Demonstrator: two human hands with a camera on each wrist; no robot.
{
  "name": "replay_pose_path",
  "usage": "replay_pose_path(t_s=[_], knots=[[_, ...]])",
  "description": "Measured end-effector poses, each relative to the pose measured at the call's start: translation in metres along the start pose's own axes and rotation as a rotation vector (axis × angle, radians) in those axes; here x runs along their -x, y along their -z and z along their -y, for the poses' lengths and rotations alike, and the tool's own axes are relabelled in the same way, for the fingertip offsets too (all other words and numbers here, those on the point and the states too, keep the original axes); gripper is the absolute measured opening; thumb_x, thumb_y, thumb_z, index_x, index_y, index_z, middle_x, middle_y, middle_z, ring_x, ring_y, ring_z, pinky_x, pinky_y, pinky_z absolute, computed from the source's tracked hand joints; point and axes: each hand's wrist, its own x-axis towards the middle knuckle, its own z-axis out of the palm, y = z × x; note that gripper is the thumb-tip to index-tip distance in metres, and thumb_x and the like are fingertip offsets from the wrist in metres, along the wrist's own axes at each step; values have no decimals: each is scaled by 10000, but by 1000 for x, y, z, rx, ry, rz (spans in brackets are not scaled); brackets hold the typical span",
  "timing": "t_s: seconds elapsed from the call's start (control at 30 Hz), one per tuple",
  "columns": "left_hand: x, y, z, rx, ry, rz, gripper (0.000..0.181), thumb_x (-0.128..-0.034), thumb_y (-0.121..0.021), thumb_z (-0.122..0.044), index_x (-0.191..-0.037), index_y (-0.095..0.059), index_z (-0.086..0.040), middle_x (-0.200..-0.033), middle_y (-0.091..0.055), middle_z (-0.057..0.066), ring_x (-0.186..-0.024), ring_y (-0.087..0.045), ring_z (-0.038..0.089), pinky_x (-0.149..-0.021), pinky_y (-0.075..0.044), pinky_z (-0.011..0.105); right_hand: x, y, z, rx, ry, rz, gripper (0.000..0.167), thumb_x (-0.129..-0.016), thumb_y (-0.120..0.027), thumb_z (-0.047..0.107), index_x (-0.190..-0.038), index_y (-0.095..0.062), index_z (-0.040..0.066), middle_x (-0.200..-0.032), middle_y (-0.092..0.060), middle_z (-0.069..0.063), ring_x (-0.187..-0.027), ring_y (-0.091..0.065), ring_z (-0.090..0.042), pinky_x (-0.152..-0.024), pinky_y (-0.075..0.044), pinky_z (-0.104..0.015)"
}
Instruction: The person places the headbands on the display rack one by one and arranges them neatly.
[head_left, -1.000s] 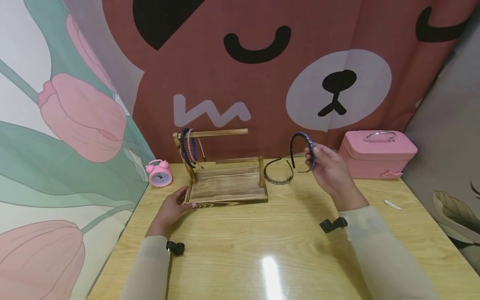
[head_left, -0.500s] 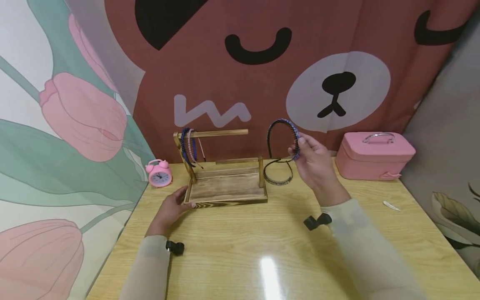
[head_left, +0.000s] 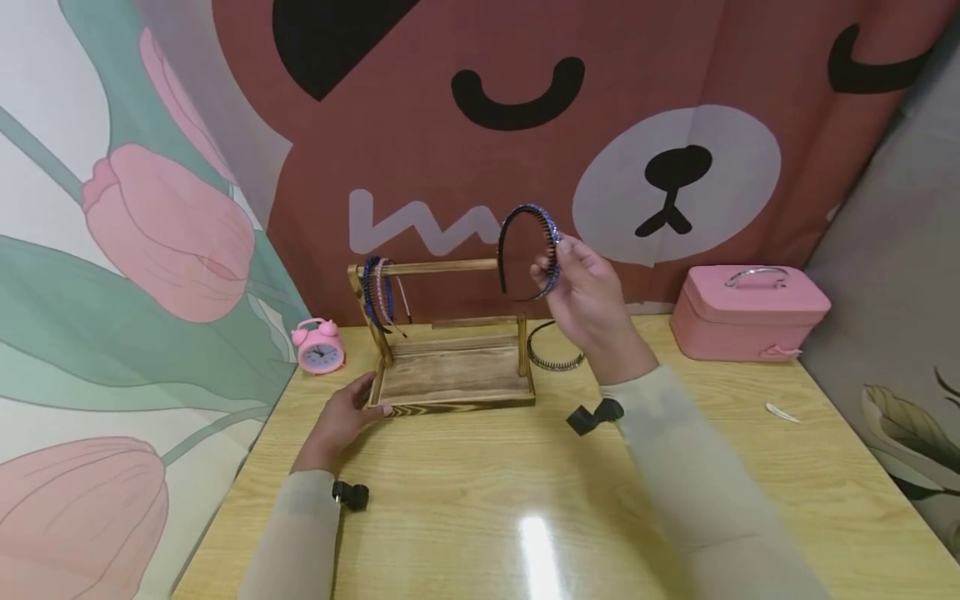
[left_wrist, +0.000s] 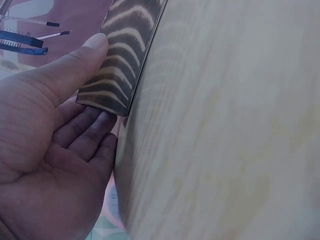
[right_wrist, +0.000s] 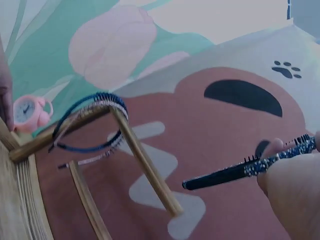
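Note:
In the head view, the right hand (head_left: 592, 300) pinches a dark headband with blue glitter (head_left: 553, 229), held upright at the free end of the rack's upper bar. The left hand (head_left: 341, 421) holds the front left corner of the wooden rack (head_left: 453, 406); in the left wrist view its thumb (left_wrist: 95, 45) lies on the striped wood, fingers curled at the end. A blue headband (head_left: 367, 292) and a pink one (head_left: 381, 292) hang at the bar's left end. In the right wrist view the held headband (right_wrist: 225, 176) is apart from the bar (right_wrist: 150, 167).
Another dark toothed headband (head_left: 555, 365) lies on the table right of the rack, partly behind the right hand. A pink alarm clock (head_left: 321, 354) stands left of the rack. A pink case (head_left: 750, 321) stands at the right, with a small white item (head_left: 783, 412) before it.
The right hand has moved left and up with the glittery headband, from beside the pink case to the bar's free end. The left hand and the rack have stayed put.

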Motion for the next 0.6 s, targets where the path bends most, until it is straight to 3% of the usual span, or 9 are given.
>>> replay_pose_path(t_s=[0.17,0.37,0.6], knots=[[-1,-2,1,4,-3,10,883,-1016,-807,-232,-1718,-309,-34,-1737,-379,232,-1605,-389,418,-1311,-349,557,-3,-12,-9,12,-53,76,183,-1178,-421,203,-1144,-554,82,-1091,-501,-37,-1015,-514,-177,-977,-530,-274],[-3,-2,2,9,1,3,884,-1010,-815,-229,-1716,-318,-37,-1736,-385,229,-1609,-384,414,-1321,-330,559,-3,-18,-20,0,-138,132,185,-1190,-398,240,-1148,-492,86,-1097,-467,-38,-1029,-463,-185,-950,-511,-276],[-2,0,2,1,8,-7,885,-1012,-812,-223,-1718,-312,-36,-1737,-380,231,-1613,-379,413,-1320,-332,559,-3,-23,-27,41,-159,132,175,-1187,-424,203,-1178,-515,55,-1094,-501,-43,-1037,-472,-195,-956,-497,-293]])
